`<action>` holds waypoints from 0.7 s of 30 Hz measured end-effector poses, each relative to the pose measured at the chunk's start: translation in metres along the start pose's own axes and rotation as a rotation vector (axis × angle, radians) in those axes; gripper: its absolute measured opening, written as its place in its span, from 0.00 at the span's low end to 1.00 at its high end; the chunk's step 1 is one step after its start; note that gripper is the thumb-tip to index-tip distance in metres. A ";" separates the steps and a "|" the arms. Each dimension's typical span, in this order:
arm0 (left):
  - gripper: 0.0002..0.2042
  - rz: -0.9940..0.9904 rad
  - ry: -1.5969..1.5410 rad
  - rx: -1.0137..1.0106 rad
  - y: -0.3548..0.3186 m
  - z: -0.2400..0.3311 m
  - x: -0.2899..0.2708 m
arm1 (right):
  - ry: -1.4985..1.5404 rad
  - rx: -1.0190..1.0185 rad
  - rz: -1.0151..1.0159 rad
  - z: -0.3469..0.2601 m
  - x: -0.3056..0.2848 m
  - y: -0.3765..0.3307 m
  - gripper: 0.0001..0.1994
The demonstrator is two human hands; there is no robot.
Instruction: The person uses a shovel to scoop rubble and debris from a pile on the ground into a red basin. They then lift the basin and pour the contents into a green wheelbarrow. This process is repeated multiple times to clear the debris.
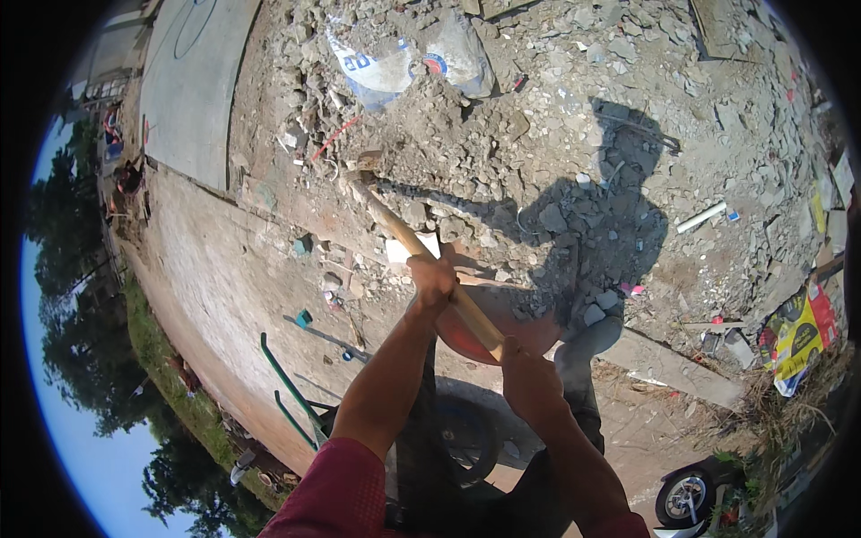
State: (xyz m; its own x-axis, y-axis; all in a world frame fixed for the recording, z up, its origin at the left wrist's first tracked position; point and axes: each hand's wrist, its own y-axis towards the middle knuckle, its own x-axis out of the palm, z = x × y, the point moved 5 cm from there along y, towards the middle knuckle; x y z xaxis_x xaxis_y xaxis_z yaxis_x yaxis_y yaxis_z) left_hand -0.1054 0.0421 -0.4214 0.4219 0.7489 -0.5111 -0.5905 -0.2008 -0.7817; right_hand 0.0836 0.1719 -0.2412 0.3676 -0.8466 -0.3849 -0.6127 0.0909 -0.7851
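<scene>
Both my hands grip the pale wooden handle of a hoe (395, 222), which slants from the middle of the view up to the left. My left hand (433, 276) is wrapped round the middle of the handle. Lower down, near its end, my right hand (531, 372) is closed round it. The hoe's dirt-coated head (366, 162) rests at the rubble (430, 134); its edge is partly hidden. Under the handle, by my feet, sits a reddish shallow pan (459, 336), partly covered by my hands and shadow.
A torn white and blue sack (372, 76) lies in the rubble ahead. Green handles (291, 394) and a dark wheel (466, 439) are at the lower left and below. A long board (673, 368) lies to the right, near a yellow and red bag (801, 336) and a vehicle wheel (684, 498).
</scene>
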 end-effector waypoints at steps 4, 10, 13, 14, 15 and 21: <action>0.21 -0.115 -0.113 -0.047 -0.064 -0.017 0.006 | -0.074 0.156 -0.112 -0.001 0.001 -0.059 0.12; 0.10 -0.386 -0.562 -0.372 -0.113 -0.049 0.030 | -0.022 0.483 -0.121 0.012 0.022 -0.166 0.10; 0.07 -0.420 -0.598 -0.371 -0.182 -0.099 0.040 | 0.012 0.625 -0.155 0.035 0.069 -0.237 0.10; 0.07 -0.410 -0.570 -0.422 -0.209 -0.102 0.032 | -0.002 0.570 -0.058 0.038 0.082 -0.282 0.11; 0.06 -0.396 -0.541 -0.471 -0.226 -0.109 0.023 | -0.014 0.509 0.035 0.035 0.085 -0.311 0.13; 0.08 -0.247 -0.705 -0.512 -0.192 -0.090 -0.018 | -0.198 0.364 -0.065 0.017 0.061 -0.237 0.10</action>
State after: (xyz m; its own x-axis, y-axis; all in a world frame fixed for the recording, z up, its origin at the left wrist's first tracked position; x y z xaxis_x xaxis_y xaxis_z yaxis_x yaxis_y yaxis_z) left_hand 0.0622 0.0099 -0.2946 -0.1230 0.9871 -0.1021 -0.0895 -0.1135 -0.9895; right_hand 0.2630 0.1072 -0.0869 0.5470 -0.7425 -0.3866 -0.3095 0.2498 -0.9175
